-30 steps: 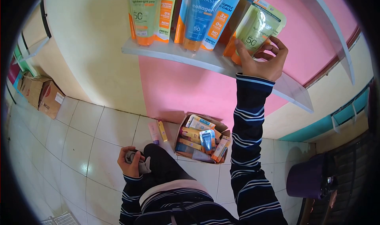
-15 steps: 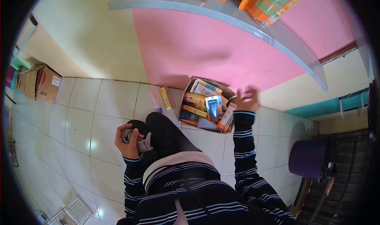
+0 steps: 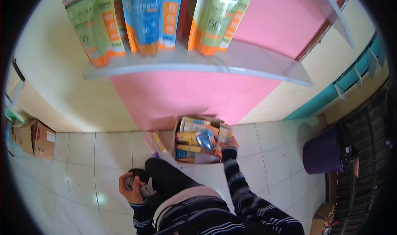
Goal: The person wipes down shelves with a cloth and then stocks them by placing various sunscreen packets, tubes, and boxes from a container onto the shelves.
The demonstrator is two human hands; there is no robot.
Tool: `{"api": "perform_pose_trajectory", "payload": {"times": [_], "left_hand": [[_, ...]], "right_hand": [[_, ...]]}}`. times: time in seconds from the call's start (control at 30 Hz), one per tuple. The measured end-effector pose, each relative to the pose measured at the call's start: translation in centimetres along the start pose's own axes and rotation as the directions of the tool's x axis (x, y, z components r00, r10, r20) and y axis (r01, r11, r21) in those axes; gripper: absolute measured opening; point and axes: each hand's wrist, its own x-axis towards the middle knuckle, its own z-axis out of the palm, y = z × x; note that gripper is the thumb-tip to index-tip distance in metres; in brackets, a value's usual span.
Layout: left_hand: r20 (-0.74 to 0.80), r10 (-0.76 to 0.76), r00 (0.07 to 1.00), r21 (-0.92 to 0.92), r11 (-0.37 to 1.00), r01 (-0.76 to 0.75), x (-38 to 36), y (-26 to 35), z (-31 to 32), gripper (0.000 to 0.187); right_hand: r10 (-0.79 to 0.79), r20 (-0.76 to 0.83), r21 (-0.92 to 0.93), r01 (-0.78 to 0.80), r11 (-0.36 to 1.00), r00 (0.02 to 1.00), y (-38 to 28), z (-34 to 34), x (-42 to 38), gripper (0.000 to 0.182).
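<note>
1. A person's right hand (image 3: 230, 143) reaches to the right edge of an open carton (image 3: 175, 129), fingers at a pale package (image 3: 224, 132); blur leaves it impossible to tell whether they pinch it.
2. The left hand (image 3: 129, 189), near the knee, curls its fingers around a bunched grey cloth (image 3: 146, 189).
3. Inside the carton, a silvery-blue pouch (image 3: 205, 140) lies tilted near the middle, beside a yellow tube (image 3: 187, 137) toward the left edge.
4. On the floor (image 3: 113, 152), just off the carton's left edge, lie a pink tube (image 3: 149, 144) and a slim yellow box (image 3: 159, 142).
5. Above, green and blue sunscreen packs (image 3: 151, 22) stand along the shelf (image 3: 264, 65), its right end bare.
</note>
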Motion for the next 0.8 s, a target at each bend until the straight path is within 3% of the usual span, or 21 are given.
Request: {"api": "perform_pose_trajectory", "payload": {"times": [0.07, 0.1, 0.13, 0.17, 0.2, 0.23, 0.27, 0.3, 0.33, 0.37, 0.4, 0.43, 0.47, 0.53, 0.73, 0.8], "left_hand": [[-0.029, -0.007, 1.0, -0.012, 1.0, 0.007, 0.0, -0.3, -0.4, 0.016], [-0.05, -0.041, 0.998, -0.003, 0.999, 0.041, -0.1, -0.5, -0.6, 0.016], [-0.051, -0.035, 0.998, -0.007, 0.999, 0.035, 0.0, -0.7, -0.7, 0.016], [-0.045, -0.035, 0.998, -0.006, 0.999, 0.034, 0.3, -0.9, -0.8, 0.016], [-0.032, -0.034, 0.999, -0.006, 0.999, 0.034, 0.5, -1.0, -0.6, 0.016], [-0.015, -0.031, 0.999, -0.008, 0.999, 0.031, 0.6, -0.5, -0.1, 0.016], [-0.005, -0.021, 1.0, -0.016, 1.0, 0.021, 0.7, 0.2, 0.5, 0.017], [0.001, -0.007, 1.0, -0.023, 1.0, 0.007, 0.8, 0.8, 0.9, 0.017], [0.007, 0.003, 1.0, -0.022, 1.0, -0.003, 0.9, 0.9, 1.1, 0.017], [0.021, 0.024, 0.999, -0.019, 1.0, -0.024, 1.1, 0.9, 1.3, 0.018], [0.033, 0.045, 0.998, -0.015, 0.999, -0.045, 1.2, 0.9, 1.5, 0.019], [0.032, 0.056, 0.998, -0.016, 0.998, -0.056, 1.2, 0.9, 1.5, 0.019], [0.038, 0.064, 0.997, -0.009, 0.998, -0.064, 1.1, 0.8, 1.4, 0.019], [0.026, 0.086, 0.996, -0.005, 0.996, -0.086, 1.1, 0.4, 1.1, 0.019], [0.01, -0.006, 1.0, -0.059, 0.998, 0.007, 0.4, 0.2, 0.4, 0.015], [-0.003, -0.015, 1.0, -0.073, 0.997, 0.015, 0.4, 0.4, 0.3, 0.015]], "right_hand": [[-0.203, -0.023, 0.514, 0.186, 0.837, 0.979, -0.7, -6.2, 0.7, 0.048], [-0.296, -0.089, 0.724, 0.266, 0.636, 0.951, -2.7, -10.6, 0.7, 0.049], [-0.384, -0.092, 0.83, 0.283, 0.48, 0.919, -3.8, -15.0, 1.1, 0.047], [-0.487, -0.22, 0.884, 0.384, 0.267, 0.845, -5.6, -19.1, 1.6, 0.055], [-0.655, -0.356, 0.87, 0.492, 0.028, 0.667, -8.9, -23.3, 1.3, 0.059], [-0.73, -0.503, 0.468, 0.856, 0.22, 0.463, -9.4, -26.4, 3.6, 0.058], [-0.702, -0.486, 0.693, 0.719, 0.053, 0.52, -11.5, -28.7, 4.5, 0.053], [-0.743, -0.49, 0.661, 0.75, 0.023, 0.455, -13.5, -30.4, 6.3, 0.049], [-0.76, -0.411, 0.688, 0.718, 0.105, 0.504, -15.4, -31.7, 7.6, 0.044], [-0.732, -0.449, 0.626, 0.765, 0.15, 0.512, -17.1, -31.6, 10.0, 0.039], [-0.695, -0.403, 0.647, 0.722, 0.244, 0.595, -18.6, -31.2, 11.7, 0.037], [-0.742, -0.344, 0.627, 0.729, 0.274, 0.575, -19.5, -30.4, 14.1, 0.042], [-0.725, -0.243, 0.687, 0.642, 0.34, 0.644, -20.6, -29.7, 14.1, 0.048], [-0.673, -0.202, 0.84, 0.479, 0.255, 0.711, -21.6, -28.5, 14.3, 0.046], [-0.778, -0.228, 0.815, 0.552, 0.176, 0.585, -21.0, -27.5, 16.9, 0.052], [-0.766, -0.248, 0.848, 0.515, 0.124, 0.593, -21.1, -27.2, 16.7, 0.052]]}}
